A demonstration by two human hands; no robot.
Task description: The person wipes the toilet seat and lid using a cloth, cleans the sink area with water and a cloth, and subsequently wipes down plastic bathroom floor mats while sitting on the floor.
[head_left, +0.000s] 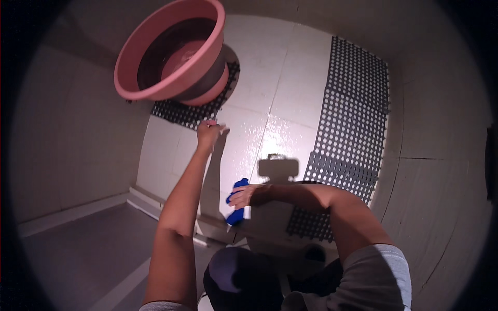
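Observation:
My right hand point(243, 196) lies across a bright blue cloth-like piece point(236, 216), pressing it on the wet, pale tiled floor point(249, 115). The blue piece sticks out on both sides of the fingers. Farther forward, my left hand point(208, 136) is closed low over the floor, beside the corner of a dark perforated mat point(179, 112). Something small and pink point(209, 123) shows at its fingers, too small to name. Just beyond stands a large pink and grey basin point(203, 89), tilted in view, with what looks like water inside.
A long strip of dark perforated matting point(353, 114) runs along the right wall. At the lower left a raised ledge point(78, 211) borders the floor. Pale walls enclose the space, and my knee point(226, 269) is at the lower middle.

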